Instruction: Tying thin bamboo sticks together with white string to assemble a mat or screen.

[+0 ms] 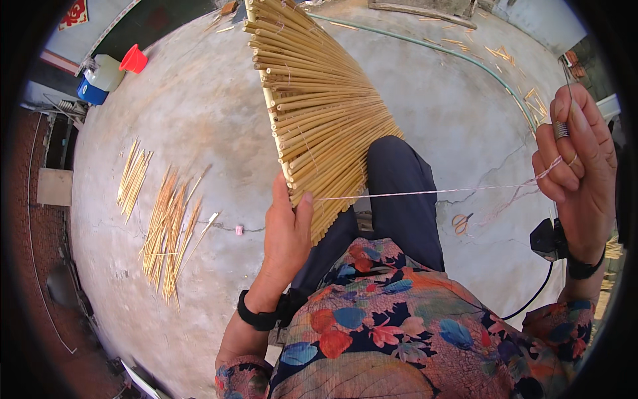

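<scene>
A stiff mat of stitched straw-coloured stalks (325, 106) slants up and away from my lap, resting by my knee. My left hand (287, 226) grips its near left corner, thumb on top and fingers behind. Off to the right, my right hand (578, 146) is raised and closed, pinching a thin needle (567, 72). A ridged metal thimble ring (562, 130) sits on one of its fingers. Pale pink thread (412, 193) stretches taut from the mat beside my left thumb to my right fingers, with loose strands hanging below that hand.
Loose stalks (166, 233) lie on the concrete floor at left, near a small pink spool (239, 229). Scissors (460, 223) with orange handles lie right of my knee. A green hose (465, 58) curves across the far floor. A red bucket (134, 60) stands far left.
</scene>
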Available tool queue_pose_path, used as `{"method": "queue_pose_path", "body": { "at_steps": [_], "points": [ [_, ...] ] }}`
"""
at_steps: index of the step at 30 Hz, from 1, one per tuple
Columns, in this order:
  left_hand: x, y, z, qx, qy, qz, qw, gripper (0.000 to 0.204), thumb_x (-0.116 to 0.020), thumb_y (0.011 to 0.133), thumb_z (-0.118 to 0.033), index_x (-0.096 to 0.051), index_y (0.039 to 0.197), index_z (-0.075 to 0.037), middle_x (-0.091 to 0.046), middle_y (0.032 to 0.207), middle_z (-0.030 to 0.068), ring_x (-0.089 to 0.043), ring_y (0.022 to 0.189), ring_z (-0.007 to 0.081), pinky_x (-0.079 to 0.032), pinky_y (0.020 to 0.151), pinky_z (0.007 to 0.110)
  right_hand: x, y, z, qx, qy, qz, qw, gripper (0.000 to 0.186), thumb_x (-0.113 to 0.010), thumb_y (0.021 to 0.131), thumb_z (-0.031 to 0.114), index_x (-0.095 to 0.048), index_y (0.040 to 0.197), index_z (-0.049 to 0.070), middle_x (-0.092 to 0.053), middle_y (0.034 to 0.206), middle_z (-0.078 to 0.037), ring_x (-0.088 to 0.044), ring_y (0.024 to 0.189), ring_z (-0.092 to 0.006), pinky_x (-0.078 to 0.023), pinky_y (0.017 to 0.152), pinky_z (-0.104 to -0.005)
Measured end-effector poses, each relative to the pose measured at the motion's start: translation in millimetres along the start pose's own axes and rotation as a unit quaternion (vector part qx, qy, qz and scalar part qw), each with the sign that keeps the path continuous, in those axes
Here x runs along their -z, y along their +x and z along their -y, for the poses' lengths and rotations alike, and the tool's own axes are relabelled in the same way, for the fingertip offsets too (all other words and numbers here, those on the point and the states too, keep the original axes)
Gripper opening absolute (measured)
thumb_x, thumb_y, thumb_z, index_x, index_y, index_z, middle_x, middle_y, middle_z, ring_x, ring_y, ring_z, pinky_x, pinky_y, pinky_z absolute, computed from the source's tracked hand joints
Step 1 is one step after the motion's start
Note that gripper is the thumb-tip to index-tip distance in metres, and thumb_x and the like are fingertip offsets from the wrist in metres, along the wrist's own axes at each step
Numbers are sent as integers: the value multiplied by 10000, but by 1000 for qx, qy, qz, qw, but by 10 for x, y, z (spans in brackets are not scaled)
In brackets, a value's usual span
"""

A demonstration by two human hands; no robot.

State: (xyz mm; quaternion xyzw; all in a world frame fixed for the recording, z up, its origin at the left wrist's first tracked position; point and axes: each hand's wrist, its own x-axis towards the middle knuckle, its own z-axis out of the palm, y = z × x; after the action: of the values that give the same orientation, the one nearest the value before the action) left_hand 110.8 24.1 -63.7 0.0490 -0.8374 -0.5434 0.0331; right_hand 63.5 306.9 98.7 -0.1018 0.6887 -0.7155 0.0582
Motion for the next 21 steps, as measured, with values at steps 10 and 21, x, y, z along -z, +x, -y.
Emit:
{"method": "queue_pose_path", "body": {
  "at_steps": [10,21],
  "points": [
    [10,60,65,-2,-20,13,1000,360,-488,923,-88,-380,1244,33,-598,1072,203,-602,963,242,-471,814,341,601,385,-648,21,-172,-80,982,205,-557,928,233,-609,926,35,-539,723,9,-501,582,-78,-465,621,-254],
    [-64,-60,-239,113,-165,-2,980,390,-545,910,-74,-385,1246,44,-525,1209,134,-519,1106,186,-432,927,320,12,697,-1003,-37,-32,100,994,221,-504,954,213,-603,915,19,-567,716,9,-529,605,-40,-452,539,-184]
  ]
}}
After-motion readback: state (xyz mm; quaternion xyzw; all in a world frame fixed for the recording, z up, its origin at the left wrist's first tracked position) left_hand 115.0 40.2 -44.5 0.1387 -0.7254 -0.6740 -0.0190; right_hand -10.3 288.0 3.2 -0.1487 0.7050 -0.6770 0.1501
